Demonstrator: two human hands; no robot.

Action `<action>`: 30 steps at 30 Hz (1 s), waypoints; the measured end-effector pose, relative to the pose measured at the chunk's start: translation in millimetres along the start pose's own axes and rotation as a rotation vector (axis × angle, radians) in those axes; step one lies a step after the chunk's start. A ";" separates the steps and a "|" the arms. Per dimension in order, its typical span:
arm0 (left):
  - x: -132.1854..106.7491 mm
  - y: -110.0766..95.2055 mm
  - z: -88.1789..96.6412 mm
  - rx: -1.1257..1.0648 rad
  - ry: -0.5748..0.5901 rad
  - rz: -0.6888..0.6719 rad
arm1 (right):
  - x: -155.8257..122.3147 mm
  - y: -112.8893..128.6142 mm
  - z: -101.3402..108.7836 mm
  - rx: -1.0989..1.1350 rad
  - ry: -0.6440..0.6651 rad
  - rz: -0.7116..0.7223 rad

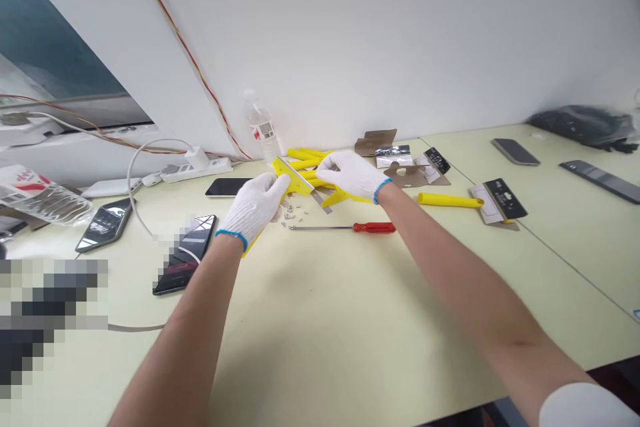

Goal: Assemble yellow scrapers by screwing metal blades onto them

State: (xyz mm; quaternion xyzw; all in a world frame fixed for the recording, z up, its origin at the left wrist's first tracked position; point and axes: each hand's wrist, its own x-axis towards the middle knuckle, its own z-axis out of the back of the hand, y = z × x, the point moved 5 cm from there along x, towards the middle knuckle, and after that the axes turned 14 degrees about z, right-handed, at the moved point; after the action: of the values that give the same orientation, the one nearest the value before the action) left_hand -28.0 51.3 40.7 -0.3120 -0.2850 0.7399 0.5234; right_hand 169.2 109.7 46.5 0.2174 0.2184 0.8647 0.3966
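Observation:
My left hand (261, 200), in a white knit glove with a blue cuff, is closed around a yellow scraper (296, 180). The scraper's wide head, with a metal strip along its edge, points up and right, and its handle shows below my palm. My right hand (353, 173), gloved alike, is just right of that head, over a pile of yellow scrapers (310, 155). Its thumb and forefinger are drawn together; anything between them is too small to make out. Below lie several small screws (290, 213) and a red-handled screwdriver (373, 227). A bare metal blade (323, 201) sits between my hands.
A water bottle (263, 127) stands against the wall. Rightward are cardboard packaging pieces (413, 177) and another yellow handle (450, 201) beside a black-and-white card (497, 201). Phones (187, 253), a white cable (137, 213) and a power strip (200, 170) occupy the left side.

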 end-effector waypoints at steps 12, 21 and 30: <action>-4.4 -2.2 -50.3 0.193 0.010 -0.135 | -30.1 4.5 -26.5 -0.176 0.049 0.055; -8.1 -8.3 -50.0 0.230 -0.004 -0.204 | -35.1 -4.7 -18.1 -0.063 -0.090 -0.097; -7.0 -6.8 -48.7 0.241 0.064 -0.270 | -41.4 -11.9 -14.4 0.156 0.050 -0.101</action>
State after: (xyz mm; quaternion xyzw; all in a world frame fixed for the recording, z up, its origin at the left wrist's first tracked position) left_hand 14.8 51.3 15.6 -0.2294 -0.2166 0.6813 0.6606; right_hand 192.8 81.5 19.9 0.2148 0.3054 0.8291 0.4161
